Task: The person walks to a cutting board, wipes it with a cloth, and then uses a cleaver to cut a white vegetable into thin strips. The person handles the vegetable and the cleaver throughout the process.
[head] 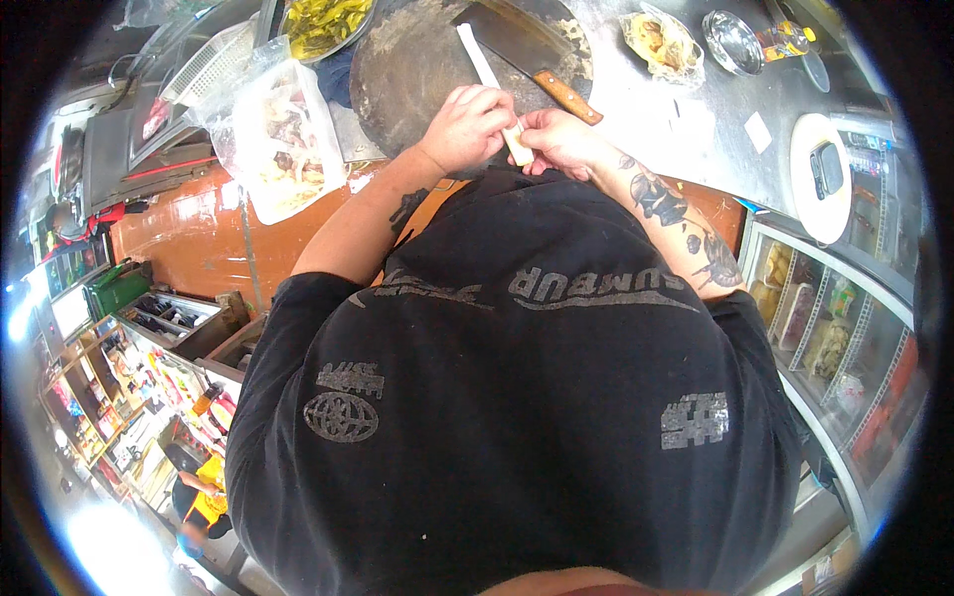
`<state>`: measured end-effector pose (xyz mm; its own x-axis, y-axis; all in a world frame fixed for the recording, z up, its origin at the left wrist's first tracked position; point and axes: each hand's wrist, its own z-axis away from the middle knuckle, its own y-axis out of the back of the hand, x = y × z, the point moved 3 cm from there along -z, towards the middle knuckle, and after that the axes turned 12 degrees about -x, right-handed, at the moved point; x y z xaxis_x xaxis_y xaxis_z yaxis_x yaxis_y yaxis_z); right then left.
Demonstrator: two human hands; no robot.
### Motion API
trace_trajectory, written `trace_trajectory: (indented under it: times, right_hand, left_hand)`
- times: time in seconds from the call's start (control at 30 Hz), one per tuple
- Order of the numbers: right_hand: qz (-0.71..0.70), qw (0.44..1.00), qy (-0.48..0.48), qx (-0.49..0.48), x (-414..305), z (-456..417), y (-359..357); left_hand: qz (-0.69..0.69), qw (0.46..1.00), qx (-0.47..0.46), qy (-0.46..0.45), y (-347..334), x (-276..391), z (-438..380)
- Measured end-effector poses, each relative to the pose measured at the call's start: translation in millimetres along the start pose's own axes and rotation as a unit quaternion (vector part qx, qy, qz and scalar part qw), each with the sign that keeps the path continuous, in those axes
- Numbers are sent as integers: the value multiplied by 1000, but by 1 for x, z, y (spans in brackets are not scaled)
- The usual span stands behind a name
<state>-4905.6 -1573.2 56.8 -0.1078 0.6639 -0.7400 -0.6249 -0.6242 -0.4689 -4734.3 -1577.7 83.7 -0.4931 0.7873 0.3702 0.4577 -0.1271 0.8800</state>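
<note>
Close to my apron-level belly, both hands grip a long white stalk (pixel 479 56), which looks like a leek or scallion. My left hand (pixel 469 125) closes over its middle. My right hand (pixel 560 141) pinches the near end, where a pale cut tip shows between the fingers. The stalk's far end points away over a round, worn chopping block (pixel 402 71). On that block lies a cleaver with a wooden handle (pixel 568 95), just beyond my right hand. Its dark blade rests flat toward the back.
Left of the block sits a clear plastic bag of pale food (pixel 294 141), near the counter edge. Behind it is a bowl of green vegetables (pixel 328 26). To the right are an opened bag (pixel 659 45), a metal bowl (pixel 730 41), a bottle (pixel 786 39) and a phone on a white lid (pixel 801 201).
</note>
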Motion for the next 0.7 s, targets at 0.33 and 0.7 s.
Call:
trace_trajectory:
  times: [0.33,0.7]
  right_hand:
    - [-43,999,19,-13,2,0,-5]
    - [-93,994,45,-36,2,0,-2]
  left_hand:
    - [28,1000,-4,12,-5,-2,13]
    - [92,995,13,45,-12,-1,22]
